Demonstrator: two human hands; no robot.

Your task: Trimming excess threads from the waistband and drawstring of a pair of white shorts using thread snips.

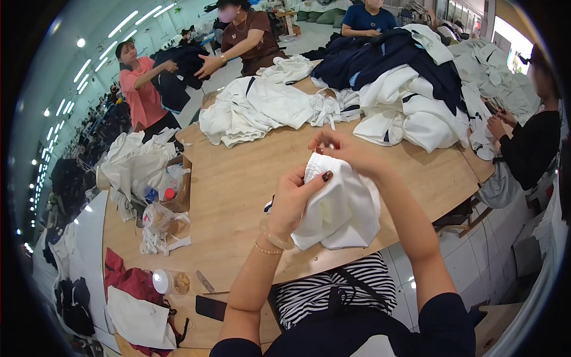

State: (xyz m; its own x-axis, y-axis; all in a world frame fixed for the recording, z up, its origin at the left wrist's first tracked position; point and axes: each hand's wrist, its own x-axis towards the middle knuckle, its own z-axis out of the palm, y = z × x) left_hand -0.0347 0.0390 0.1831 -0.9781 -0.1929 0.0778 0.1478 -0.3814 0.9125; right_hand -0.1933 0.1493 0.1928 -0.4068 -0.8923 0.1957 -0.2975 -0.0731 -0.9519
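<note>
My left hand (293, 193) is closed on a white garment (339, 208) with a gathered elastic edge, its thumb lying over the cloth. The garment hangs in loose folds above the table's near edge. Just over the gathered edge, my right hand (342, 152) is bent inward with its fingers curled together and slightly blurred. Whether those fingers pinch cloth, a thread or something else is hidden. A dark-trimmed part of white cloth shows behind my left wrist.
White garments (256, 110) lie across the wooden table (232, 184), with navy garments (386, 65) piled at far right. A box (181, 193) with bottles stands left. Nearer are a jar (171, 281), a small blade (205, 282) and a phone (210, 307). Several people work around.
</note>
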